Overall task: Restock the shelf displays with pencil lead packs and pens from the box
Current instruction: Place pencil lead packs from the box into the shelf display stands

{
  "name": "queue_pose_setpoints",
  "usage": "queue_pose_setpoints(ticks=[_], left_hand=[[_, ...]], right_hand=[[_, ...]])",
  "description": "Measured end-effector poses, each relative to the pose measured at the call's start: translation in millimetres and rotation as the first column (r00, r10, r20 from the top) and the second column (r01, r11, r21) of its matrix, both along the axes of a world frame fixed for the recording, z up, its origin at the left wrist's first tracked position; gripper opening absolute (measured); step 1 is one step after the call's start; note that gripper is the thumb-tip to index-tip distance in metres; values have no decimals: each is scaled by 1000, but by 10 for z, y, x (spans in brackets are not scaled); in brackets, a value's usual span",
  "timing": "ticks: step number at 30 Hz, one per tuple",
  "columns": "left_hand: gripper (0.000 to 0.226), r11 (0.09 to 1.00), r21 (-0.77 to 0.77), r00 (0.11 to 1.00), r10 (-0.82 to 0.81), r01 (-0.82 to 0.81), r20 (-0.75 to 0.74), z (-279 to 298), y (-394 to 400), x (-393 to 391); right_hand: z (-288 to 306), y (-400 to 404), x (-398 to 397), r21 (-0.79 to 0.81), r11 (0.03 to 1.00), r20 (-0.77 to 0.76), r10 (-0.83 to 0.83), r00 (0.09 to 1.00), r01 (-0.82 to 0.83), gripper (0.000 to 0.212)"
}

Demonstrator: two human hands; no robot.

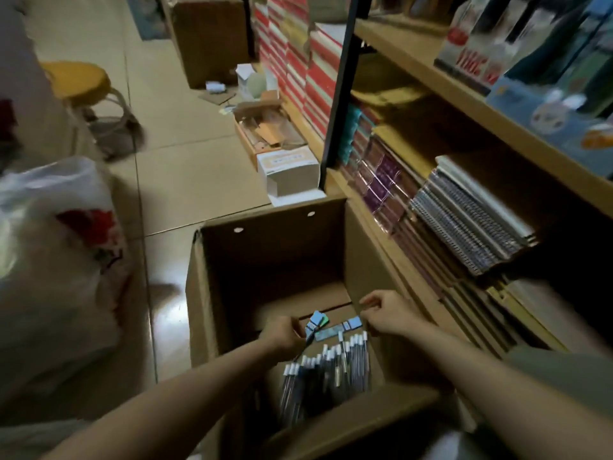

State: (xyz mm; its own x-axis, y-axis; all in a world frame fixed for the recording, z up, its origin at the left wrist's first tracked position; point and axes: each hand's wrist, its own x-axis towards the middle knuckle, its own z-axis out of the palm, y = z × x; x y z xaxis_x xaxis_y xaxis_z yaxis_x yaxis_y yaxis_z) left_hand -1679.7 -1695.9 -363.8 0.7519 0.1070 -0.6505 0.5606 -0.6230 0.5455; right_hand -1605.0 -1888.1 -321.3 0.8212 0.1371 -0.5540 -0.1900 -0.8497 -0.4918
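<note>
**Reaching into the box, both hands down at the lead packs**

Left hand: grip curled round small blue lead packs, holding them just above the box floor. A thin dark stick also runs down from this hand; can't tell what it is.

Right hand: fingers curled, fingertips down at another flat blue pack lying on the box floor. Can't tell if the grip is actually pinching it or only touching.

A longer teal pack lies flat between the two hands.

Pens: a dense row of clear-barrelled pens with white caps, lying in the near part of the box, just below the hands.

Cardboard box: open top, deep, standing on the tiled floor, its right wall up against the shelf unit.

Shelf unit holds stacked spiral notebooks and wrapped purple packs on the lower shelf, boxed displays above.

White plastic bag on the left, yellow stool beyond it, small open cartons on the floor past the box.
</note>
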Motion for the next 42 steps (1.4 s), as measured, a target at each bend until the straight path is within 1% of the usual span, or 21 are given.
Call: queue_pose_setpoints(ticks=[2, 4, 7, 10, 13, 15, 17, 19, 20, 23, 25, 27, 29, 32, 35, 37, 38, 39, 40, 42], left_hand=[[21, 996, 85, 999, 5, -1, -47, -246, -40, -50], [33, 987, 152, 998, 50, -45, -26, -453, -78, -39], [41, 966, 199, 987, 159, -162, 30, -713, -142, 28], [49, 956, 221, 980, 177, -194, 92, -929, -201, 104], [40, 958, 219, 974, 150, -185, 168, -1034, -220, 205], [37, 966, 183, 972, 146, -180, 183, -1081, -221, 265], [38, 973, 135, 972, 166, -189, 165, -1114, -212, 312], [37, 978, 121, 978, 154, -172, 143, -1157, -197, 349], [36, 980, 120, 981, 143, -159, 132, -1170, -194, 362], [28, 983, 156, 991, 84, -99, 101, -1195, -187, 363], [25, 983, 165, 994, 71, -84, 81, -1193, -184, 331], [23, 981, 132, 987, 132, -144, 93, -1187, -165, 301], [22, 963, 76, 963, 251, -259, 99, -1153, -128, 306], [23, 893, 0, 891, 449, -451, 71, -1058, -49, 348], [30, 854, -72, 856, 517, -515, 2, -919, 26, 350], [32, 821, -158, 835, 547, -549, -64, -781, 78, 335], [31, 806, -214, 833, 546, -552, -91, -687, 111, 330], [30, 815, -263, 855, 507, -517, -110, -575, 150, 337], [30, 846, -297, 896, 426, -443, -124, -438, 195, 350], [31, 894, -345, 958, 258, -286, -127, -111, 280, 404]], right_hand=[[-264, 72, 35, -43, 999, -65, 22, 998, -25, 32], [-517, 139, 54, -89, 992, -97, 83, 992, -92, 41], [-839, 224, 93, -151, 972, -56, 175, 983, -182, 44], [-1072, 264, 161, -193, 946, -6, 263, 965, -259, 42], [-1251, 258, 221, -260, 889, -16, 386, 922, -377, 37], [-1339, 262, 249, -285, 878, -20, 395, 918, -384, 32], [-1389, 285, 269, -281, 879, -17, 396, 918, -384, 37], [-1417, 310, 281, -288, 869, -12, 415, 910, -401, 36], [-1423, 321, 283, -312, 850, -15, 442, 897, -424, 35], [-1440, 360, 258, -414, 751, -7, 563, 826, -515, 38], [-1444, 375, 233, -445, 721, 26, 604, 797, -531, 39], [-1436, 363, 214, -428, 721, 67, 627, 776, -545, 31], [-1417, 330, 196, -381, 733, 101, 639, 762, -564, 20], [-1329, 280, 172, -299, 762, 153, 632, 759, -574, 18], [-1113, 278, 157, -229, 811, 181, 580, 795, -539, 16], [-909, 300, 169, -188, 876, 182, 475, 861, -444, 17], [-797, 312, 185, -155, 914, 180, 398, 899, -374, 17], [-678, 323, 203, -112, 948, 176, 315, 932, -299, 17], [-545, 332, 218, -67, 970, 174, 242, 954, -234, 17], [-239, 333, 252, -13, 988, 190, 151, 970, -151, 18]])
